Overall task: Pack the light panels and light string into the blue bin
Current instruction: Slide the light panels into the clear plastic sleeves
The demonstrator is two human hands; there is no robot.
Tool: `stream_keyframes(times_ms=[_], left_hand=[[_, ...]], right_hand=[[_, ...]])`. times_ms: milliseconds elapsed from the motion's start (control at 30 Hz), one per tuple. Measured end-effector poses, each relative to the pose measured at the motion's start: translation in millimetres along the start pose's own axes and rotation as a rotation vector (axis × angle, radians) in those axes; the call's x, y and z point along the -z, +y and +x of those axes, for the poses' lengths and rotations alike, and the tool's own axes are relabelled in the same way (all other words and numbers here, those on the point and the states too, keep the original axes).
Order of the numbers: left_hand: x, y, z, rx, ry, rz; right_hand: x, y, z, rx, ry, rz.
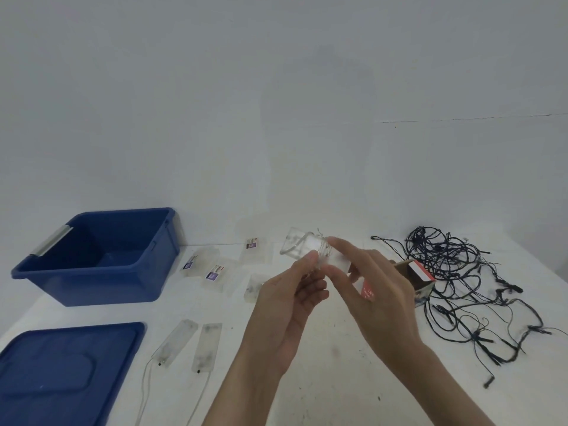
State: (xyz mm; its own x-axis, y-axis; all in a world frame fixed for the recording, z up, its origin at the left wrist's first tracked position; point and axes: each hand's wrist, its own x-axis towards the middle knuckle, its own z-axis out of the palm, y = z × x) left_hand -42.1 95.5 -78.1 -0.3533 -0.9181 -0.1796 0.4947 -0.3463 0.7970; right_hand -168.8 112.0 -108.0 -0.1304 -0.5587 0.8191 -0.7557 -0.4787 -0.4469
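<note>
While one panel (299, 249) is pinched at centre between left hand (285, 305) and right hand (378, 290), fingertips closed on it, nothing seems packed: the bin (92, 270) at nine o'clock looks empty (lid (61, 373) off, at seven). Other panels (207, 345) lie between; the string (461, 287) waits at three.

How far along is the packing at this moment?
Done: the lid is off; the blue bin looks empty. In hand: left hand and right hand hold one clear panel wound with wire. Left: loose panels on the table and the tangled light string.
</note>
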Motion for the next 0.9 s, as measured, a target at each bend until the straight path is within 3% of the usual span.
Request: stream_keyframes(times_ms=[167, 367, 533, 700, 767, 900], left_hand=[[6.7, 1.6, 2.6, -0.111, -0.042, 0.087], [15.4, 4.9, 6.5, -0.189, -0.045, 0.218], [21.3, 2.0, 7.9, -0.143, -0.108, 0.222], [31.9, 6.8, 8.4, -0.117, -0.175, 0.237], [38.3, 9.0, 9.4, -0.090, -0.165, 0.275], [54.7, 7.2, 14.6, 0.047, -0.005, 0.245]], right_hand=[[2.6, -6.3, 3.2, -0.160, -0.070, 0.070], [13.6, -11.9, 15.5, -0.405, -0.225, 0.378], [18.1, -6.9, 29.0, -0.650, -0.306, 0.641], [15.9, -1.8, 33.3, -0.829, -0.591, 0.955], [10.1, -0.8, 29.8, -0.828, -0.655, 0.967], [-14.5, 4.5, 15.2, -0.894, -0.616, 0.906]])
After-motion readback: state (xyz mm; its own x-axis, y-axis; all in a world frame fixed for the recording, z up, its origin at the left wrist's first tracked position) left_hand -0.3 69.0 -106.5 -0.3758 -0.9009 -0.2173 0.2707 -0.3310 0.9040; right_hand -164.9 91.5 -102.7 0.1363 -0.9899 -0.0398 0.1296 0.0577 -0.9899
